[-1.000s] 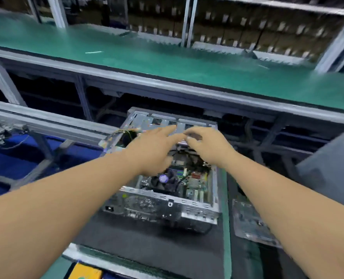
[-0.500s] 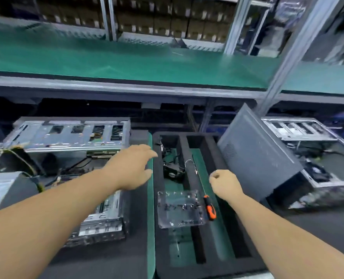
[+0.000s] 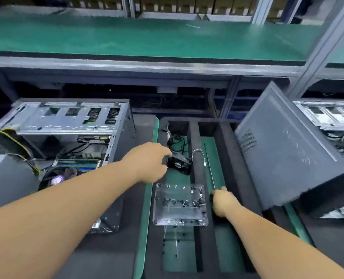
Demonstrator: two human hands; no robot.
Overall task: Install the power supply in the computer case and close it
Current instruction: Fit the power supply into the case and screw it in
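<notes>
Reaching into the foam tray (image 3: 205, 234), both hands are off the open computer case (image 3: 74, 125), which lies on its side at the bench's left edge. The right hand (image 3: 222, 201) curls round the screwdriver (image 3: 208, 164) handle — its thin shaft runs straight away toward the tray's far wall. The left hand (image 3: 149, 162) touches a small black fan (image 3: 180, 163) in the left channel; whether it grips, I cannot tell. A clear screw box (image 3: 180, 205) sits between the hands. The grey side panel (image 3: 288, 150) leans at the tray's right edge, nearer the right hand. A grey box at the far left may be the power supply — unclear.
</notes>
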